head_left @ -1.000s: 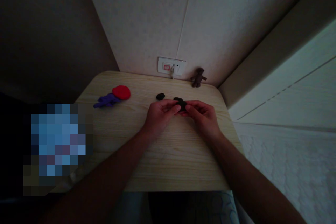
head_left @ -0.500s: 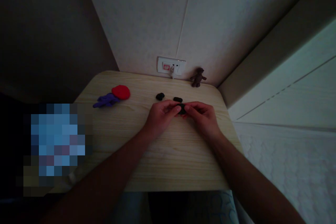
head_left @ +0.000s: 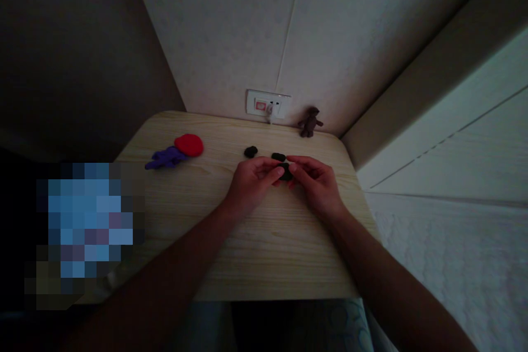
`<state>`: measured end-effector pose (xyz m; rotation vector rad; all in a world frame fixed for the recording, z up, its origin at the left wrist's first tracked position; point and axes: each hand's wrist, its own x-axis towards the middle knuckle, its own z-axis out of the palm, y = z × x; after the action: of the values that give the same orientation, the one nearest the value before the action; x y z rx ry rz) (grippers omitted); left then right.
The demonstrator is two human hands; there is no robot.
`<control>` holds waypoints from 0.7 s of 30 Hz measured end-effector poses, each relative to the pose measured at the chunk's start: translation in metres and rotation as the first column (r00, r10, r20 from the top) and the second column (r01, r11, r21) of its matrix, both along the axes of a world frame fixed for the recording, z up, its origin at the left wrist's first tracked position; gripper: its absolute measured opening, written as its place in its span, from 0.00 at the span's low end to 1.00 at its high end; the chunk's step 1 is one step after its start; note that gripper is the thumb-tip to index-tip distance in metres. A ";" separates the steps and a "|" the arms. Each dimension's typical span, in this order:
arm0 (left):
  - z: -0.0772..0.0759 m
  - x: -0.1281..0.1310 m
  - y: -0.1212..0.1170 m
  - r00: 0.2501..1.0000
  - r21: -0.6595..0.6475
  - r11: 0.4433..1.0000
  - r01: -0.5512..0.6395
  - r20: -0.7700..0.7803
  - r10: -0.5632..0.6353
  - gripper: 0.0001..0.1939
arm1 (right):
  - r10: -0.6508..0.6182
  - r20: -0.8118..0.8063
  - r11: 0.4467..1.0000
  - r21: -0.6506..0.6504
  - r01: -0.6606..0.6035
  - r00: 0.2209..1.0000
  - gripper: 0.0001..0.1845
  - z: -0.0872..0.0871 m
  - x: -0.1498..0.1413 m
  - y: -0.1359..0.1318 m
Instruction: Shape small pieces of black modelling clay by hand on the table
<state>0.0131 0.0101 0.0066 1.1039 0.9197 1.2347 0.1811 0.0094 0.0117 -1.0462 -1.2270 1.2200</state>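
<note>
Between my two hands is a small black lump of modelling clay, pinched by the thumbs and fingers of both. My left hand grips its left side, and my right hand its right side. Just beyond the fingertips lies a short black clay piece on the table. Another dark, knobbly clay piece rests a little farther left. The undersides of my fingers are partly hidden.
The wooden table has a red clay disc touching a purple clay piece at its left. A brown clay figure stands at the back by the wall. A socket with a plug is on the wall.
The fingers of my right hand have shifted slightly and opened a little away from the clay's far side. Both hands otherwise stay in place around it.
</note>
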 end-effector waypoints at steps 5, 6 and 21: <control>-0.001 -0.001 0.000 1.000 0.010 1.000 0.014 -0.012 -0.013 0.13 | 0.026 0.068 1.000 0.012 -0.027 0.997 0.13 0.000 0.001 -0.002; -0.001 -0.001 0.000 1.000 0.006 1.000 0.024 -0.008 -0.024 0.13 | 0.018 0.075 1.000 0.013 -0.019 0.997 0.12 -0.001 0.002 -0.001; -0.001 -0.001 0.003 0.991 -0.066 0.996 0.053 0.124 -0.044 0.10 | 0.145 0.134 0.979 0.125 -0.161 0.980 0.24 -0.001 0.006 -0.004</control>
<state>0.0125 0.0133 0.0056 0.9797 0.8317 1.2080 0.1869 0.0056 0.0108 -0.9523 -1.4892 1.1838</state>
